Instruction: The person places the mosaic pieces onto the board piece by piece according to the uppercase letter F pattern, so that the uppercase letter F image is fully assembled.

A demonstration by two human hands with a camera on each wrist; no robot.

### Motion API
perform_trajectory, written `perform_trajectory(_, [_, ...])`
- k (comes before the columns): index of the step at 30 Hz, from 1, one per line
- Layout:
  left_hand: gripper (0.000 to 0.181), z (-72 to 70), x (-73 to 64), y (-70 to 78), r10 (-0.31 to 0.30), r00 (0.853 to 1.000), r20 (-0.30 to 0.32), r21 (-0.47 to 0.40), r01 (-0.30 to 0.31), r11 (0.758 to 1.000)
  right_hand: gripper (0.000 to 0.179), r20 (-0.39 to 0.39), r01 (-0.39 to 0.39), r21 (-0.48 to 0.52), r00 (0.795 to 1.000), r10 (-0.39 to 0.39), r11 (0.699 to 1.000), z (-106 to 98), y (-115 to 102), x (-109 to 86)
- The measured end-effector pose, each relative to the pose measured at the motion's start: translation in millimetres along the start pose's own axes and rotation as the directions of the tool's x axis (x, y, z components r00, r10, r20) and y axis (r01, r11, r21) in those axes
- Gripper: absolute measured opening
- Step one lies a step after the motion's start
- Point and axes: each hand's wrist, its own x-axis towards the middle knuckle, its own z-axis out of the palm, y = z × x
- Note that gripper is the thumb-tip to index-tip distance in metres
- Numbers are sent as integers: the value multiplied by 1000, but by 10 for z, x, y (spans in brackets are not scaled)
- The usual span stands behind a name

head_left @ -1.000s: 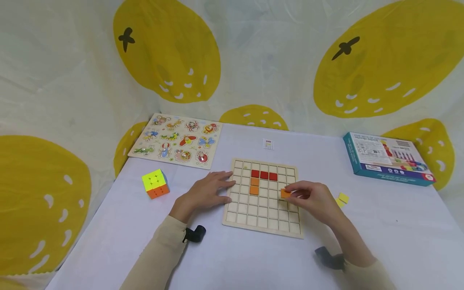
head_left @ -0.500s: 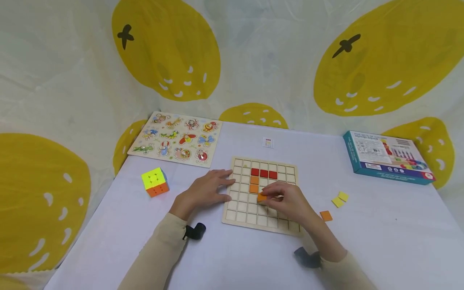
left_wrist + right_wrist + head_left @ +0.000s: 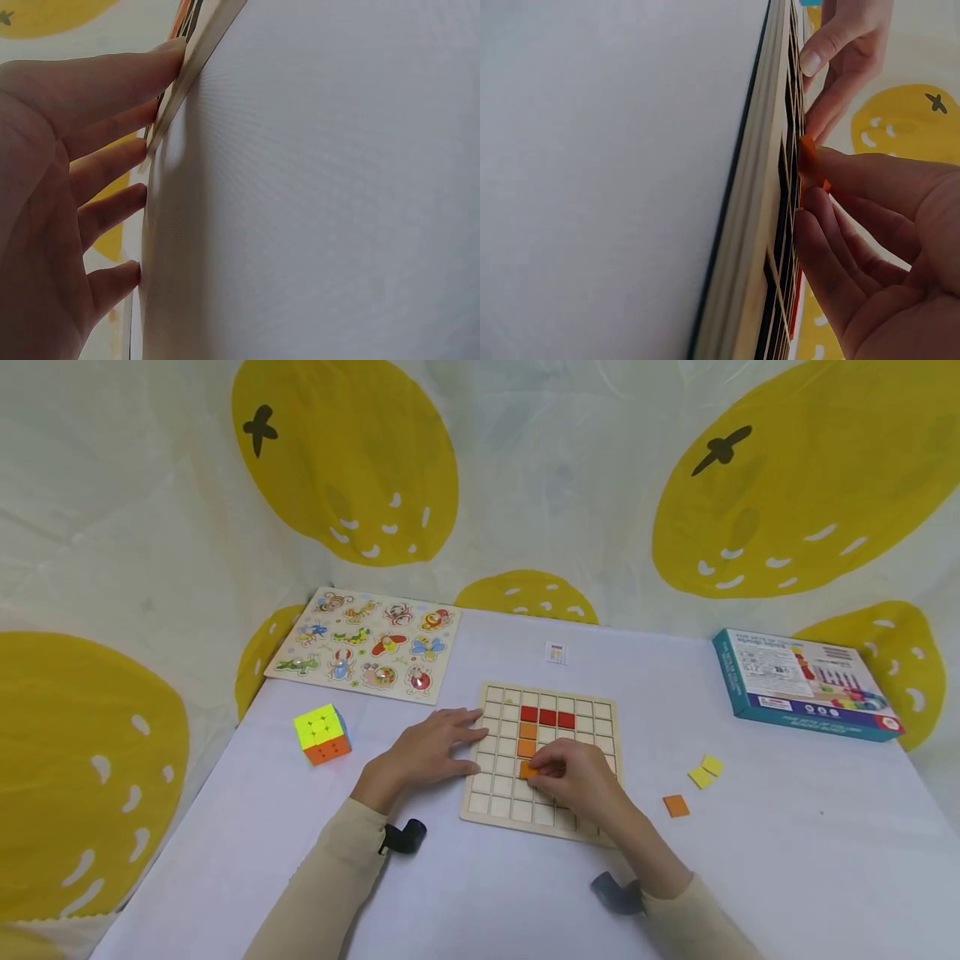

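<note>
A wooden grid board (image 3: 480, 807) lies on the white table. Three red square tiles (image 3: 547, 718) form a row near its far side, and two orange tiles (image 3: 527, 739) run down from the leftmost red one. My right hand (image 3: 577, 777) pinches another orange tile (image 3: 528, 770) right below that column, between thumb and fingers. In the right wrist view this orange tile (image 3: 808, 161) is at the board's surface. My left hand (image 3: 423, 752) rests at the board's left edge with fingers spread, the thumb (image 3: 169, 64) and fingertips at its rim.
An orange tile (image 3: 676, 806) and two yellow tiles (image 3: 701, 777) lie right of the board. A puzzle cube (image 3: 322, 735) stands at left, an insect peg puzzle (image 3: 363, 647) behind it. A small printed card (image 3: 556, 652) and a toy box (image 3: 810, 685) are farther back.
My right hand has carried the orange tile leftward over the board to below the orange column. The loose orange tile on the table has come into view. My left hand stays put.
</note>
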Motion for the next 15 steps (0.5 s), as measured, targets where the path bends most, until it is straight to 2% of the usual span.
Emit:
perform_trajectory(10, [60,-8,-10,7,0,1000,1,-11,0,1000,16,-42,15,-45,999,-17,999,30,-32,15])
perform_trajectory(15, [61,-4,-9,7,-4,1000,0,-8,4,1000,16,-37,-16,-54,999,14,998,51,-31,41])
